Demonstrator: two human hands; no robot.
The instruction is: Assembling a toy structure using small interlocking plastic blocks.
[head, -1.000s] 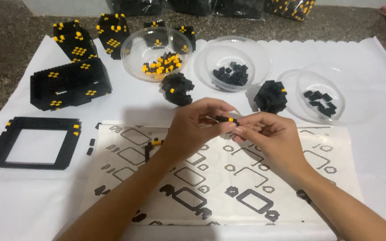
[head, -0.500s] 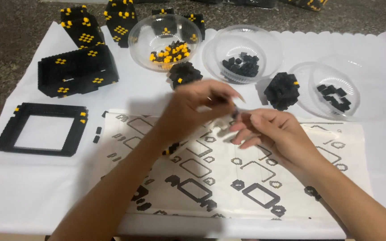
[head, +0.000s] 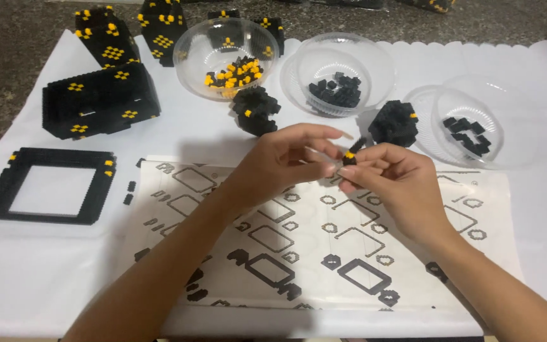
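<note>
My left hand (head: pixel 280 161) and my right hand (head: pixel 390 180) meet above a printed instruction sheet (head: pixel 235 240). Between the fingertips of my right hand is a small black block piece with a yellow stud (head: pixel 351 152). My left thumb and forefinger reach toward it and seem to touch it. Behind the hands stand two small black block clusters (head: pixel 256 111) (head: pixel 394 121).
Three clear plastic bowls sit at the back: one with yellow and black bricks (head: pixel 226 54), one with black bricks (head: pixel 340 73), one with a few black bricks (head: pixel 482 126). Black block assemblies (head: pixel 99 101) and a square black frame (head: pixel 49 183) lie on the left of the white cloth (head: pixel 33 278).
The hands have stayed together over the sheet; the left fingers have opened out a little and the small piece now shows in the right fingertips. The view shifted slightly.
</note>
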